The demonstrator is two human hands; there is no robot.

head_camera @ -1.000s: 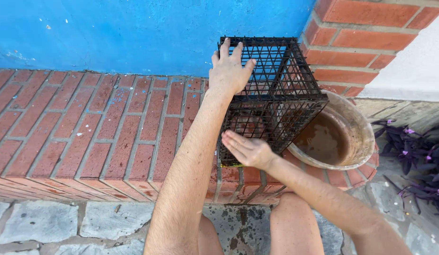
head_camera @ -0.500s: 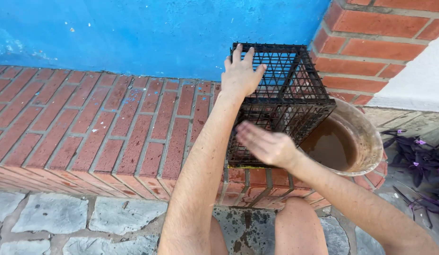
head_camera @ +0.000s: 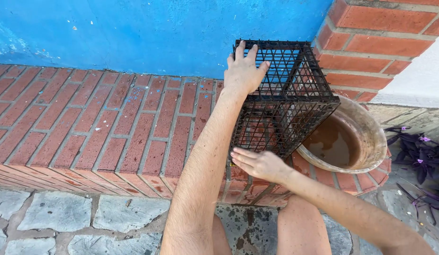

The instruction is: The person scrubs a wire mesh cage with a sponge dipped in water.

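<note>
A black wire-mesh cage [head_camera: 295, 101] stands on the red brick ledge [head_camera: 111, 137], its right side over the rim of a round basin. My left hand [head_camera: 243, 71] lies on the cage's top near corner, fingers spread over the mesh and palm wrapped on the edge. My right hand [head_camera: 259, 165] is flat, fingers straight and pointing left, touching the cage's lower front edge. The cage looks empty inside.
A worn round basin [head_camera: 370, 137] holding brown water sits to the right of the cage. A blue wall [head_camera: 134, 33] runs behind, with a red brick pillar [head_camera: 380, 33] at right. Grey flagstones [head_camera: 54, 217] lie below, purple plants [head_camera: 420, 156] at far right.
My right hand has dropped from the cage's front face to its lower front edge. My left hand stays on top. The view has moved closer.
</note>
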